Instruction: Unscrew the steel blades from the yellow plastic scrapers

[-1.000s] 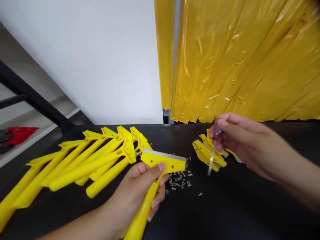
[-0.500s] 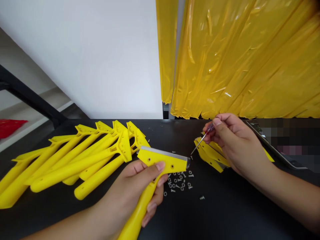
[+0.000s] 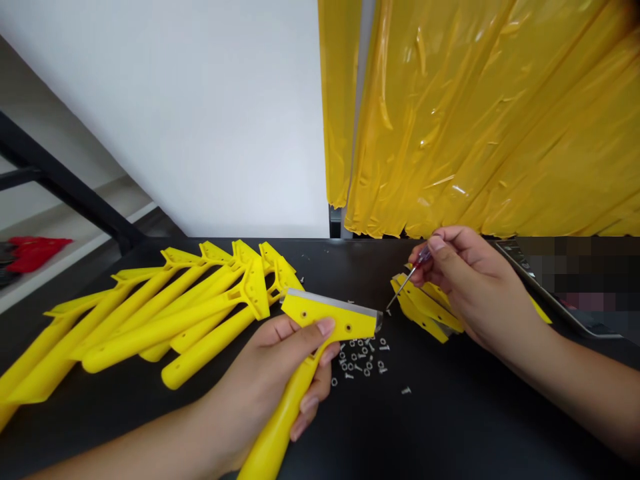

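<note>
My left hand [image 3: 280, 373] is closed around the neck of a yellow scraper [image 3: 320, 320], thumb on its head. A metal blade edge runs along the top of that head, and two holes show in its plate. Between thumb and fingers, my right hand [image 3: 465, 280] pinches a small screwdriver [image 3: 407, 277] with a clear reddish handle. Its thin shaft slants down to the left, and the tip is near a small screw [image 3: 389, 313], just right of the blade's end. Whether the tip touches the screw I cannot tell. Loose screws and nuts [image 3: 367, 365] lie below the scraper head.
Several yellow scraper handles [image 3: 175, 327] lie overlapping on the black table [image 3: 360, 433] at left. Yellow head plates [image 3: 423, 313] are stacked by my right hand, partly hidden. Behind stand a white panel [image 3: 200, 120] and yellow plastic sheeting [image 3: 475, 120]. A red item [image 3: 40, 252] sits on the left shelf.
The view has shifted slightly, so most things sit a little further right. Both hands keep their holds on the scraper and the screwdriver.
</note>
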`<move>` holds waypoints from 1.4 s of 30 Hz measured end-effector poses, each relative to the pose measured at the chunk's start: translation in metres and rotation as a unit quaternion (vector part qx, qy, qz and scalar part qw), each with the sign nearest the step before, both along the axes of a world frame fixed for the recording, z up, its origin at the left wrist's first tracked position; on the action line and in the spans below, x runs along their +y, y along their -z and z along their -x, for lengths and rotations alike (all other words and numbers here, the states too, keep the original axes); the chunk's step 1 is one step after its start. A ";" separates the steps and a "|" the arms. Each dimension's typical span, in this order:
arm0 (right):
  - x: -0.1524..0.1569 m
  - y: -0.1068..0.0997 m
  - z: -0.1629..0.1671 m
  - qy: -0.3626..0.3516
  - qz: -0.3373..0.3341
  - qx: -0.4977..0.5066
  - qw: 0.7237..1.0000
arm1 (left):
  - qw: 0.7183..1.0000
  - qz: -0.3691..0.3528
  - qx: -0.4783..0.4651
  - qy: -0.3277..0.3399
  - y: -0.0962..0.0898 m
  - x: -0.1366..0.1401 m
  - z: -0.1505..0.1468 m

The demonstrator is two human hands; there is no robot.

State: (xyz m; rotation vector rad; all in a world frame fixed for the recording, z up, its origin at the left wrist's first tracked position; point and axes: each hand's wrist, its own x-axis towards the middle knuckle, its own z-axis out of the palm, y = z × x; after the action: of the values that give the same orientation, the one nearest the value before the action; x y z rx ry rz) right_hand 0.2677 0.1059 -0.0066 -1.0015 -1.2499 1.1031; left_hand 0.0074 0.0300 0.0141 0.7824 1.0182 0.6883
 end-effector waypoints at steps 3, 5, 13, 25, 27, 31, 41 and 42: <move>-0.001 -0.004 0.000 0.000 -0.011 0.002 1.000 | 1.000 0.002 -0.002 0.005 0.001 0.001 0.000; -0.001 -0.005 0.001 0.001 -0.022 0.002 1.000 | 1.000 0.005 -0.002 0.005 0.002 0.002 0.000; -0.007 -0.009 0.005 0.003 -0.076 -0.013 0.997 | 1.000 0.009 -0.001 -0.010 0.004 -0.002 0.001; -0.012 -0.009 0.008 -0.011 -0.091 -0.032 0.995 | 1.000 0.004 -0.002 -0.014 0.004 -0.002 -0.002; -0.013 -0.008 0.008 -0.012 -0.100 -0.041 0.994 | 1.000 0.005 -0.006 -0.015 0.004 -0.002 -0.002; -0.016 -0.008 0.008 -0.012 -0.121 -0.061 0.991 | 1.000 0.006 -0.008 -0.015 0.003 -0.001 -0.002; -0.022 -0.006 0.007 -0.013 -0.153 -0.083 0.985 | 1.000 0.002 -0.002 -0.012 0.005 -0.001 -0.002; -0.023 -0.007 0.007 -0.013 -0.154 -0.084 0.984 | 1.000 0.002 -0.001 -0.013 0.005 -0.001 -0.002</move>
State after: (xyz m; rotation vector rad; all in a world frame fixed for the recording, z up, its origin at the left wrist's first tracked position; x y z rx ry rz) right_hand 0.2606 0.0831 0.0002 -0.8559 -1.5217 0.8239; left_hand 0.0091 0.0293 0.0093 0.7655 1.0284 0.7091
